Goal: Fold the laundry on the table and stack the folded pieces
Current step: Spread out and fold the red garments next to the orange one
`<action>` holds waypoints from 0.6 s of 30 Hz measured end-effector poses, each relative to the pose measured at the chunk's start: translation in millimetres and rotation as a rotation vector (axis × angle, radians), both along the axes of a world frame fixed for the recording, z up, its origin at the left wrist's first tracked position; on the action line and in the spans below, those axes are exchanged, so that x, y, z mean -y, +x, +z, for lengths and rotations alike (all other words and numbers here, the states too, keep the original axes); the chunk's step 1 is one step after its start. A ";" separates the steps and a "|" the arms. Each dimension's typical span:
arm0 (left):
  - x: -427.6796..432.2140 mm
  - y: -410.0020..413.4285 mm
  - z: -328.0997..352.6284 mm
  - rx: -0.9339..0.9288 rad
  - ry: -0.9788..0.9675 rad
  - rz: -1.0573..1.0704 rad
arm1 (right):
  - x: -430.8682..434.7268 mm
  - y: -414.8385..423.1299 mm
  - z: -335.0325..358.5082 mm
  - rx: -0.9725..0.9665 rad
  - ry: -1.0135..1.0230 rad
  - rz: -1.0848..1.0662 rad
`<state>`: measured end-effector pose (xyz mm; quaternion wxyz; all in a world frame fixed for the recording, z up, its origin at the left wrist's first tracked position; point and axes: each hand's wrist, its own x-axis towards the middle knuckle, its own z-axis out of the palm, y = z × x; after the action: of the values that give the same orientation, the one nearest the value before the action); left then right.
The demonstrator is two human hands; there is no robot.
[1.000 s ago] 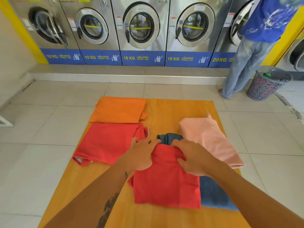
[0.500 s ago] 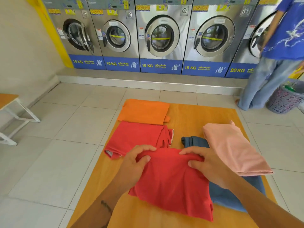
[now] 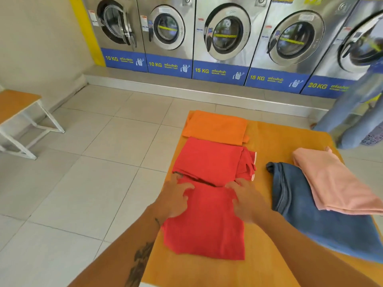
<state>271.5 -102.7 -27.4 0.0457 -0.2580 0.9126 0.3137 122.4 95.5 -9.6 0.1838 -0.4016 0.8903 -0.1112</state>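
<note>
A folded red piece [image 3: 207,224] lies near me on the orange table [image 3: 273,137]. My left hand [image 3: 176,198] grips its far left edge and my right hand [image 3: 246,198] its far right edge. Just beyond it lies a second folded red garment [image 3: 209,160], which the held piece's far edge touches. A folded orange piece [image 3: 215,127] rests at the table's far left. To the right, a blue denim piece [image 3: 306,216] lies flat with a folded pink piece [image 3: 331,181] partly on top.
A row of washing machines [image 3: 223,34] lines the back wall. A person in jeans [image 3: 352,112] stands at the far right by the table's corner. A white-legged bench [image 3: 18,106] stands at the left on the tiled floor.
Both hands have carried the folded red piece leftwards, off the denim piece, up against the other red garment. My view has turned to the left.
</note>
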 end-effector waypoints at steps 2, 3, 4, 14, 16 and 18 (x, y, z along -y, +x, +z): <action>-10.0 4.1 -15.8 0.015 -0.178 0.005 | -2.6 14.1 -7.5 -0.121 -0.031 0.003; -18.5 6.4 -21.4 -0.012 -0.247 0.004 | -3.6 23.2 -12.1 -0.140 -0.046 0.029; -27.9 9.0 -27.5 -0.037 -0.292 -0.011 | -5.4 34.0 -17.5 -0.139 -0.019 0.058; -18.2 30.5 -63.7 0.007 -0.384 -0.093 | -5.8 42.8 -30.1 0.257 0.105 0.043; -16.7 27.4 -59.9 0.001 -0.398 -0.093 | -8.1 36.4 -24.6 0.275 -0.016 -0.020; -16.9 27.2 -57.1 -0.006 -0.412 -0.080 | -16.1 31.8 -19.0 0.290 -0.126 -0.100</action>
<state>298.7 -85.8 -84.5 0.0015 -0.2247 0.9671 0.1189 154.2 111.6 -28.6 0.2792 -0.3470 0.8646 -0.2326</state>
